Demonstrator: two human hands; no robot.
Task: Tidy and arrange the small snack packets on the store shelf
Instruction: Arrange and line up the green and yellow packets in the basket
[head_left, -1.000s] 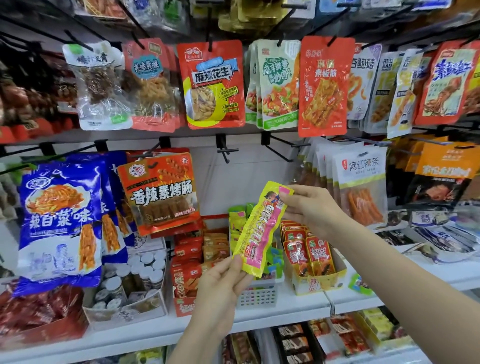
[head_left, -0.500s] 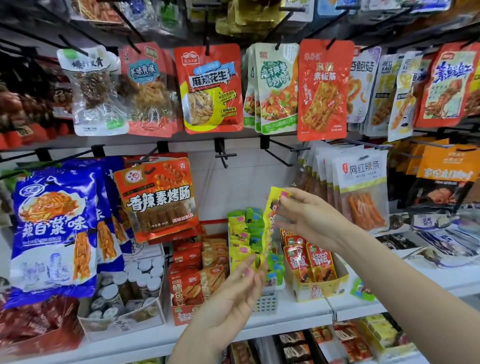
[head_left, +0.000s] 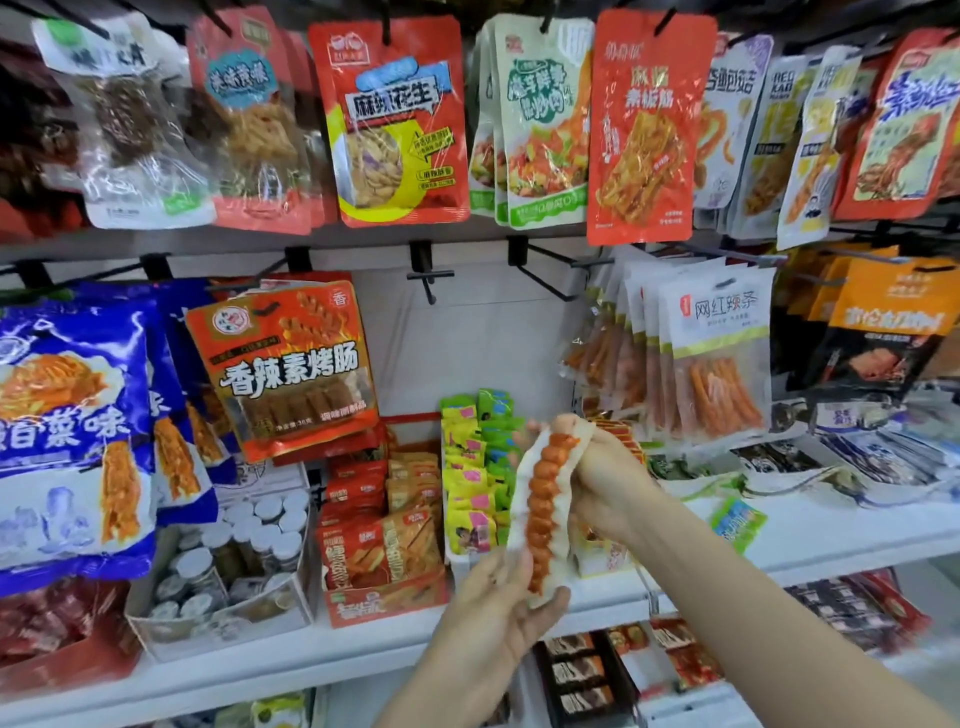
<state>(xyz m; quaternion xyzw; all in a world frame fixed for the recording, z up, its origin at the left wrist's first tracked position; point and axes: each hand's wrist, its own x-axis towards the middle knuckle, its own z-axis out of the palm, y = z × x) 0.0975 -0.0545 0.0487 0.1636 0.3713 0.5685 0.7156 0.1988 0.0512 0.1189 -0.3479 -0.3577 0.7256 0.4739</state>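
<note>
Snack packet (head_left: 543, 512) pinched endwise by both hands' grip.

A white shelf (head_left: 810, 540) is running across the store display, black peg hooks (head_left: 540, 270) are jutting from a pale back panel (head_left: 467, 353), and bright even light is falling.

We cannot read the print on the held packet (head_left: 543, 514); only its clear back and an orange twisted stick show. The right hand (head_left: 605, 483) hides the box behind it. Left hand (head_left: 498, 618): fingertips hidden behind the packet. Blue bag (head_left: 62, 426) is cut by the left edge.
</note>
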